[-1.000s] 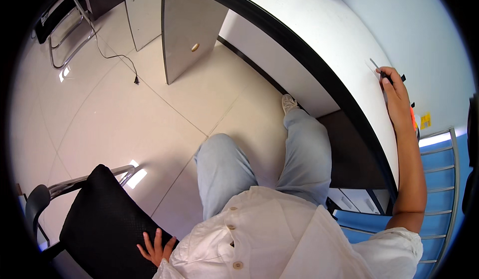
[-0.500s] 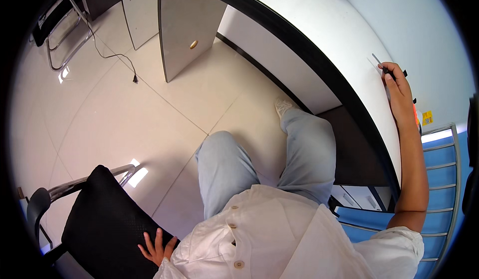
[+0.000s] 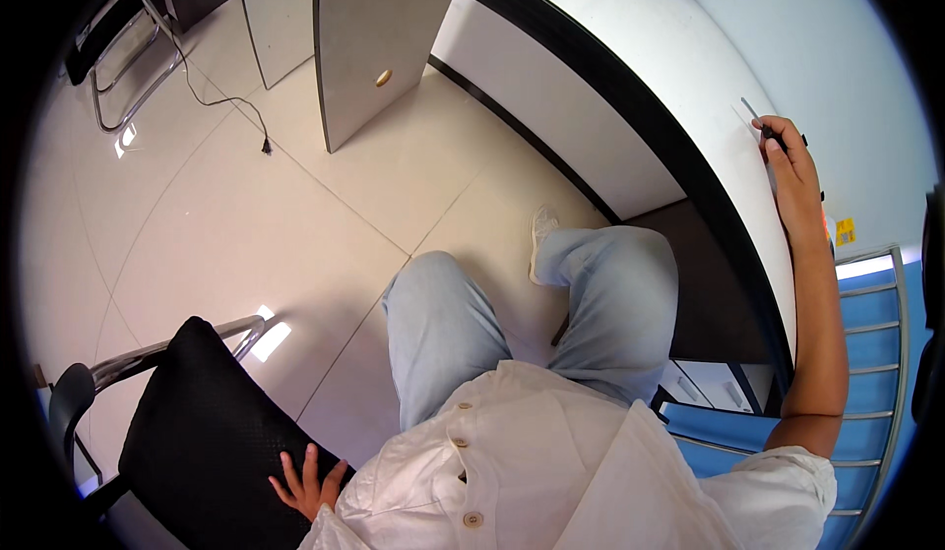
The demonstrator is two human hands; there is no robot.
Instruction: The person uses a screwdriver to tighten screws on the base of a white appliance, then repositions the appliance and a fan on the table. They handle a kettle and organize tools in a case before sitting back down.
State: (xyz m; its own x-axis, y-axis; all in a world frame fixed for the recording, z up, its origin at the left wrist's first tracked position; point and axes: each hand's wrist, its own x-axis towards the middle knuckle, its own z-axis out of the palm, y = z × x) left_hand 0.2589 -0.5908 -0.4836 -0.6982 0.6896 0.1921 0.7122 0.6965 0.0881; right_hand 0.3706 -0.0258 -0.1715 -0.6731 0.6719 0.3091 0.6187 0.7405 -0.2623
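My right hand (image 3: 795, 181) rests at the far edge of the white desktop (image 3: 689, 68), its fingers closed round the black handle of a screwdriver (image 3: 750, 109). The tool's thin metal shaft points up and left, close over the white surface; its tip touches nothing that I can make out. On the left, my left hand (image 3: 311, 486) lies flat on the black mesh chair seat (image 3: 202, 432), fingers spread and holding nothing. Part of an orange thing shows behind my right wrist, mostly hidden.
A curved black desk edge (image 3: 640, 97) runs along my right, above a grey side panel (image 3: 369, 48). A cable with a plug (image 3: 266, 145) lies on the tiled floor near another chair (image 3: 123, 29). Metal rails (image 3: 871, 329) stand against blue at the right.
My right foot has drawn back and that knee has swung slightly outward. The hand with the screwdriver has shifted a little right in the view. My left hand stays on the seat.
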